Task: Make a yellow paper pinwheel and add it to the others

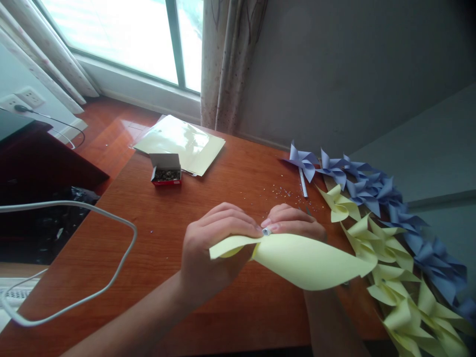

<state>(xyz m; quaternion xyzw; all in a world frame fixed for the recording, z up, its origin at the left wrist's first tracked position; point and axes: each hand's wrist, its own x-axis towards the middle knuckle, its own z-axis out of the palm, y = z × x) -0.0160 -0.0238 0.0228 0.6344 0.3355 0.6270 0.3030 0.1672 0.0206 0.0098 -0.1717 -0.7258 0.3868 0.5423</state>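
Just in front of me, above the table, is a yellow paper pinwheel point(308, 260) with its blades curled. My left hand point(219, 238) is closed around its left side, thumb hidden behind the paper. My right hand point(295, 220) is closed too, its fingertips at the end of a small white paper stick point(266, 231) behind the pinwheel's middle. Fingertips of both hands nearly meet at this stick. The pinwheel hides the right palm and most of the stick.
Finished yellow pinwheels point(386, 243) and purple pinwheels point(366, 191) line the right edge. A small open box of metal pins point(166, 173) stands near yellow paper sheets point(201, 148). Glittery scraps point(284, 192) dot the wooden table point(148, 267). A white cable point(130, 248) loops at left.
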